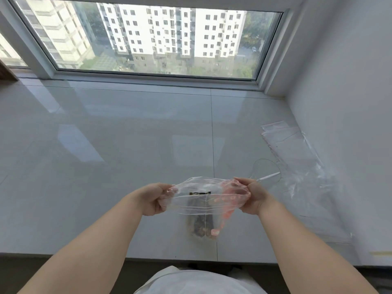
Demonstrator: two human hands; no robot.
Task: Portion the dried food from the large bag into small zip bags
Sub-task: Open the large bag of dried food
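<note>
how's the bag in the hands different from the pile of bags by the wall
The held bag has dark dried food inside and is lifted off the sill; the pile of bags looks empty and lies flat. The held bag is stretched between the left hand and right hand; the pile is untouched. Both are clear plastic.

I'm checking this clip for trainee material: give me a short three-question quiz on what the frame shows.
1. True or false: both hands grip the bag by its two ends.
2. Where does the stack of empty zip bags lie? A) under the window at left B) on the sill at right, near the wall C) in the left hand
3. What shows through the bag's clear plastic?

Key
1. True: left hand and right hand each pinch an end.
2. B
3. Dark dried food and some pink pieces.
</note>
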